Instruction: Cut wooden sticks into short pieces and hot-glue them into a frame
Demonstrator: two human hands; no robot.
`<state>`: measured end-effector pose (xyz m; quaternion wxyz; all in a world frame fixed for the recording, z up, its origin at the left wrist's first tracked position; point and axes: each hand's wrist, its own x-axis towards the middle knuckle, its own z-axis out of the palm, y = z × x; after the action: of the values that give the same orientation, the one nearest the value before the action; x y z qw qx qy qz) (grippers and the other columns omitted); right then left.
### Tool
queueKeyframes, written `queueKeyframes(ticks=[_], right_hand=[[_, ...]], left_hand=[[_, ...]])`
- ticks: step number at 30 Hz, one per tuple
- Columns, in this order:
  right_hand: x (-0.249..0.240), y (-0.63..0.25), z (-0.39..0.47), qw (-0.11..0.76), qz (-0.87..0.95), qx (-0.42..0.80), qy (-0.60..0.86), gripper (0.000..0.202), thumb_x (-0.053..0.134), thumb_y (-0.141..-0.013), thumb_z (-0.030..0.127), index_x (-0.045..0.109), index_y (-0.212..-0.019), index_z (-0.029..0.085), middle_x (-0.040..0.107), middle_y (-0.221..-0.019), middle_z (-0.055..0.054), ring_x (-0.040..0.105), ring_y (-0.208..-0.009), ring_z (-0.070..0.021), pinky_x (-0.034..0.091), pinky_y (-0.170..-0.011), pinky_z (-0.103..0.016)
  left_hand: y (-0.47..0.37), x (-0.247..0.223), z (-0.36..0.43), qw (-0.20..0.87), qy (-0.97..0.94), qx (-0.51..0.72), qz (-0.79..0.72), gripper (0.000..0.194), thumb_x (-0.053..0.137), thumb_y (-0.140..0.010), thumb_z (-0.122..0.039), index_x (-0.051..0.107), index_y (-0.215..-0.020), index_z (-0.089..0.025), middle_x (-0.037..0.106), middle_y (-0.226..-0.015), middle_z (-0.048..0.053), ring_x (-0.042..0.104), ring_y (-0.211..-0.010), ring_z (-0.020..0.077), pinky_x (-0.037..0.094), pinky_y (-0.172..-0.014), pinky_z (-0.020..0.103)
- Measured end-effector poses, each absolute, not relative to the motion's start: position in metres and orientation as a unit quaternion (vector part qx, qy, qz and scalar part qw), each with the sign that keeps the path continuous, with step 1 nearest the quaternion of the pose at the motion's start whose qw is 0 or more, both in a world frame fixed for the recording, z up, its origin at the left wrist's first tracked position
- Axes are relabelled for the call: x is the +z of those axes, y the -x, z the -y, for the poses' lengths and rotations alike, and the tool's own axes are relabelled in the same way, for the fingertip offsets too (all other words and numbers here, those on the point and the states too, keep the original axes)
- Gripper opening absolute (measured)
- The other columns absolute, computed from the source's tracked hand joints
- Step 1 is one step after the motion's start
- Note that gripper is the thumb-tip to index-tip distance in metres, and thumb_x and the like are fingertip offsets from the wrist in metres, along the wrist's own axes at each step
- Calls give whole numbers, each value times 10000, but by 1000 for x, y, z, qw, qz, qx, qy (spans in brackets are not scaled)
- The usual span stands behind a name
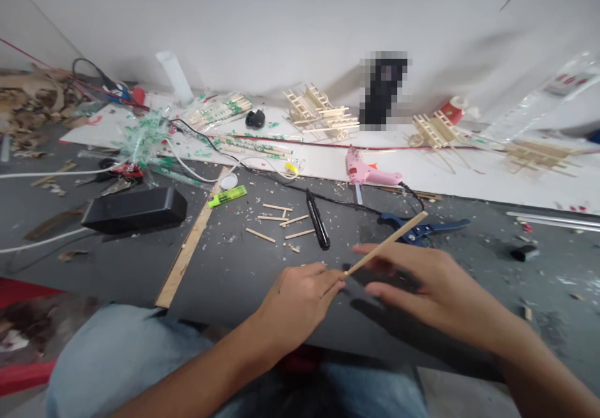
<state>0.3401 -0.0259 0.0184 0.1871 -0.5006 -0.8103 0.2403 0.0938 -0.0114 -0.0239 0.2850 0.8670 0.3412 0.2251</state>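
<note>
**Positioning a wooden stick (pixel 394 237), apparently**

Pinched at its lower end in the left hand (pixel 300 293), below centre of frame. Right hand (pixel 450 293) spread wide beside it; contact unclear. For two-handed steadiness, calling for right-finger closure. Just beyond, blue pliers (pixel 415 233), black marker (pixel 319 221); farther, pink glue gun (pixel 375 175). Pinched tip hidden; upper-right dark object (pixel 382 93) pixelated.

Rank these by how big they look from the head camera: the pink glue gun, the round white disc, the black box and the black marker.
1. Black box
2. Pink glue gun
3. Black marker
4. Round white disc
</note>
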Motion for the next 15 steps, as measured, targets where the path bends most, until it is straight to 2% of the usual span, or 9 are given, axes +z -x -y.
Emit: queueKeyframes(ticks=[1, 3, 4, 6, 9, 12, 15], right_hand=[[18, -355, 30, 187, 792, 186, 551, 345, 567, -978, 505, 666, -1223, 283, 765, -1067, -57, 735, -869, -247, 598, -747, -371], [10, -391, 37, 159, 739, 82, 650, 487, 470, -967, 638, 651, -1208, 256, 740, -1112, -125, 715, -993, -350, 585, -857, -519], [4, -409, 41, 130, 722, 36, 679, 613, 450, -932, 710, 616, -1282, 235, 712, -1195, -167, 677, -1093, -415, 544, -934, -604], [-13, -440, 46, 52, 725, -4, 687, 898, 513, -808, 822, 482, -1475, 222, 586, -1435, -212, 552, -1290, -502, 470, -1037, -683], [-34, -467, 48, 1, 745, -16, 667, 1115, 559, -752, 836, 251, -1621, 209, 362, -1635, -184, 358, -1474, -479, 365, -1179, -656], [-37, -471, 42, 3, 759, -27, 650, 1099, 552, -782, 818, 209, -1638, 220, 379, -1629, -173, 302, -1510, -452, 245, -1248, -649], [-23, -454, 38, 50, 783, -13, 619, 1010, 567, -850, 748, 196, -1641, 241, 392, -1616, -196, 323, -1499, -464, 211, -1242, -668]], left_hand=[[-94, -24, 12, 277, -869, 228, -341, 262, 500, -1047, -229, 749, -1050, -148, 739, -846, 46, 710, -758, 160, 562, -726, 251], [-95, -25, 12, 262, -874, 234, -336, 258, 499, -1048, -229, 745, -1045, -149, 747, -859, 44, 711, -763, 153, 567, -728, 245], [-95, -26, 12, 256, -875, 238, -334, 251, 504, -1047, -223, 743, -1041, -150, 753, -867, 42, 713, -766, 152, 568, -728, 243], [-96, -28, 12, 250, -874, 246, -336, 235, 520, -1038, -213, 745, -1012, -152, 757, -861, 34, 714, -758, 151, 570, -726, 243], [-96, -31, 13, 242, -872, 256, -339, 224, 535, -1030, -204, 748, -983, -155, 754, -836, 29, 716, -745, 159, 571, -719, 254], [-96, -33, 14, 234, -874, 262, -337, 220, 534, -1028, -199, 743, -973, -156, 747, -823, 24, 714, -730, 156, 563, -695, 250], [-96, -32, 14, 224, -877, 262, -336, 224, 523, -1032, -194, 733, -965, -156, 740, -816, 23, 712, -724, 153, 558, -691, 246]])
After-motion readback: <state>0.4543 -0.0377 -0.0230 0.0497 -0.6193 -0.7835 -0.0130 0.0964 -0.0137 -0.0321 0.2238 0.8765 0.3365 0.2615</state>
